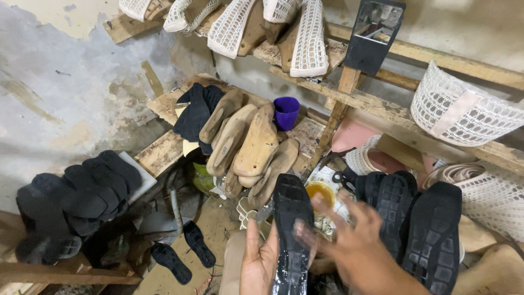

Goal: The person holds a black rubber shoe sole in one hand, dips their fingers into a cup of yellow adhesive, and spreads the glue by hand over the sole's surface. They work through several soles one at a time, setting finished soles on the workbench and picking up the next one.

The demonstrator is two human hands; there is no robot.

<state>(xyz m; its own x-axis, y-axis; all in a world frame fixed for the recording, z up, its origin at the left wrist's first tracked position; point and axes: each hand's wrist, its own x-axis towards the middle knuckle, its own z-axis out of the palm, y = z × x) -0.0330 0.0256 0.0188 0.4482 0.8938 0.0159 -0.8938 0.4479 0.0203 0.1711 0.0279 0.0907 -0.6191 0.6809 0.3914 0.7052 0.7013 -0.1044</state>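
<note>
The left hand (261, 261) grasped a long black rubber shoe sole (291, 229), already wet with glue; the right hand (349, 240), blurred, hovered released beside it.

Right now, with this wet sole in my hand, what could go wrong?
The sole looks glossy with glue, so it could slip from the left hand or stick to the right hand. The open glue pot sits just behind it and might get knocked over.
</note>
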